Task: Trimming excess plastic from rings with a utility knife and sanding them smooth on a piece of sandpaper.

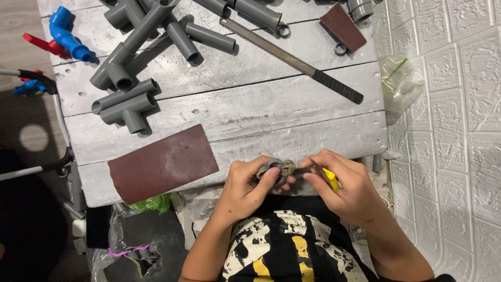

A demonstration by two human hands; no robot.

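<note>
Two hands at the near edge of the grey plank surface [292,112]: left hand [245,188] clamped around a small grey pipe fitting [279,168], right hand [344,185] closed on a yellow-handled tool [331,179], tip touching the fitting. Just left, a brown sandpaper sheet [163,163] flat on the planks. Farther back, grey tee fittings [125,107], a long metal file [292,58] with black handle, a smaller sandpaper piece [343,26]. Blue pipe elbows [67,35] at the far left corner.
</note>
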